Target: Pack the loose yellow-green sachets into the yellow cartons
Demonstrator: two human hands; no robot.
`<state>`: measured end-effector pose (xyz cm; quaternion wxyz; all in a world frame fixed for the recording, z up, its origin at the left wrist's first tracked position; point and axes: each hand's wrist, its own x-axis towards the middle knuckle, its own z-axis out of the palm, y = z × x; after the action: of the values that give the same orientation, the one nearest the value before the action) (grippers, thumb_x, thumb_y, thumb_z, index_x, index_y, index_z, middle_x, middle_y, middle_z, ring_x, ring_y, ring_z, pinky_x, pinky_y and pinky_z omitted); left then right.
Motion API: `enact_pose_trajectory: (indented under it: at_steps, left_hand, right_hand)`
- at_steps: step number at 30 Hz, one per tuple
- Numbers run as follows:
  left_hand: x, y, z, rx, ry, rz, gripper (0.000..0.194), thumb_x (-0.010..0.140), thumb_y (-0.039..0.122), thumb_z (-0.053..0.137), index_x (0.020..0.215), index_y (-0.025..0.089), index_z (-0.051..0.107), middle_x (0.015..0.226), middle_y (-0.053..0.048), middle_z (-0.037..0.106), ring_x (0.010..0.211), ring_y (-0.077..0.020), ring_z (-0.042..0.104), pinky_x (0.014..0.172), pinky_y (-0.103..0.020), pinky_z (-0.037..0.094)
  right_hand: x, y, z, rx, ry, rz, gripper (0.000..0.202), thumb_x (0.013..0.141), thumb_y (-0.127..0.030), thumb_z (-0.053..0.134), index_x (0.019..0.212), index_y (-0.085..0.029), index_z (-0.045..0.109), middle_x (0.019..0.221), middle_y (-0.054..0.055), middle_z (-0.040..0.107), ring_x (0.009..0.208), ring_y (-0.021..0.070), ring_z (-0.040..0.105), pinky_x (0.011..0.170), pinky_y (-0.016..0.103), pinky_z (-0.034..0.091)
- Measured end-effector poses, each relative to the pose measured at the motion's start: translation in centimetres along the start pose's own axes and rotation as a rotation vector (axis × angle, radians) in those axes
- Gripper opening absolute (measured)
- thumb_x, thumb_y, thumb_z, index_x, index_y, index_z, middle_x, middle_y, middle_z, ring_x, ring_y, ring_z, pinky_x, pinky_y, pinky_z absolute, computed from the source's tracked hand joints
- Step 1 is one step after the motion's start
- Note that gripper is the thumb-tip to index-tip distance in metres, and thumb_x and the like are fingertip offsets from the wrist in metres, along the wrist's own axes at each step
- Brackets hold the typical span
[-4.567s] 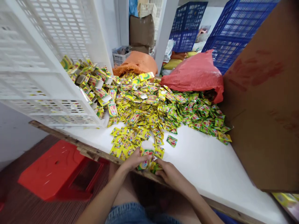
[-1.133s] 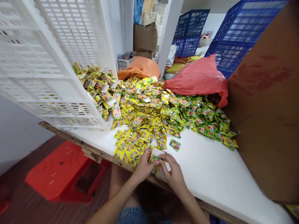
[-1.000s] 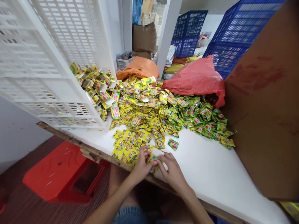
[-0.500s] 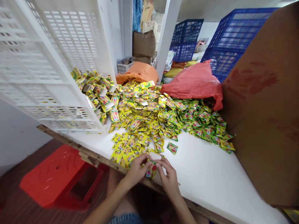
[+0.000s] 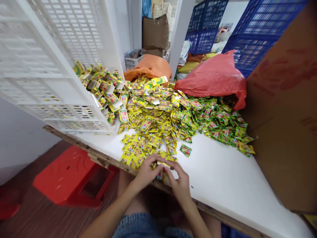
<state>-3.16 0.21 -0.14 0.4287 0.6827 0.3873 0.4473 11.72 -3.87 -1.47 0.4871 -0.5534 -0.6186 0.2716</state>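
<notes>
At the front edge of the white table (image 5: 213,178), my left hand (image 5: 148,170) and my right hand (image 5: 178,178) meet around a small yellow and white box (image 5: 163,163). Fingers of both hands pinch it, one from each side, and partly cover it. Just below the fingertips a colourful printed part (image 5: 160,175) shows. Yellow sachets (image 5: 133,152) lie spread beyond my left hand. One green sachet (image 5: 185,150) rests apart from the heap, past my right hand. Behind are piled yellow sachets and small boxes (image 5: 123,115), with green sachets (image 5: 215,122) to the right.
A white crate (image 5: 81,115) lies on its side at the left, boxes spilling out. An orange sack (image 5: 153,66) and a red bag (image 5: 210,76) stand behind the heap. A large carton (image 5: 287,132) borders the right. A red stool (image 5: 66,175) is below left.
The view has tilted down slightly. My fingers have closed in over the top of the box, which now shows a yellow edge where a white flap stood up before.
</notes>
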Motion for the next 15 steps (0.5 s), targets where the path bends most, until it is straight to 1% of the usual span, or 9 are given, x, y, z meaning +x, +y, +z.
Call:
enact_pose_trajectory:
  at_steps: [2,5,10,13,15]
  left_hand:
    - [0.1,-0.1,0.1,0.017,0.014,-0.019,0.012,0.078,0.019,0.058,0.088,0.020,0.065,0.090,-0.003,0.066,0.094,-0.0170,0.058,0.093,-0.031,0.039]
    - [0.4,0.0,0.3,0.026,0.009,-0.044,0.009,0.078,0.020,0.058,0.084,0.019,0.065,0.083,-0.003,0.065,0.083,-0.0156,0.059,0.080,-0.027,0.044]
    - [1.2,0.0,0.5,0.004,0.009,-0.097,0.008,0.078,0.023,0.058,0.080,0.017,0.064,0.077,-0.002,0.063,0.072,-0.0138,0.057,0.067,-0.023,0.043]
    - [1.1,-0.5,0.4,-0.035,-0.011,-0.118,0.011,0.078,0.026,0.059,0.080,0.017,0.065,0.076,-0.002,0.063,0.070,-0.0139,0.056,0.066,-0.024,0.043]
    - [0.8,-1.0,0.1,-0.076,-0.014,-0.094,0.012,0.078,0.027,0.060,0.081,0.017,0.067,0.077,-0.002,0.064,0.074,-0.0150,0.057,0.071,-0.026,0.043]
  right_hand:
    - [0.1,-0.1,0.0,-0.028,0.006,0.036,0.020,0.084,-0.031,0.051,0.095,-0.020,0.063,0.094,0.006,0.065,0.087,0.0181,0.059,0.079,0.031,0.045]
    - [0.5,-0.1,-0.1,-0.049,0.000,0.082,0.021,0.084,-0.034,0.051,0.093,-0.019,0.063,0.086,0.004,0.066,0.077,0.0168,0.059,0.073,0.029,0.046]
    - [1.1,-0.4,-0.3,-0.036,0.013,0.105,0.022,0.084,-0.035,0.051,0.091,-0.018,0.063,0.080,0.004,0.067,0.071,0.0157,0.058,0.069,0.028,0.046]
    - [1.0,-0.3,-0.4,0.001,0.013,0.116,0.022,0.084,-0.035,0.051,0.090,-0.018,0.064,0.081,0.004,0.067,0.072,0.0160,0.059,0.069,0.028,0.047]
    - [0.6,0.1,-0.3,0.031,0.015,0.094,0.020,0.084,-0.033,0.051,0.091,-0.019,0.064,0.086,0.004,0.067,0.079,0.0170,0.060,0.074,0.030,0.047]
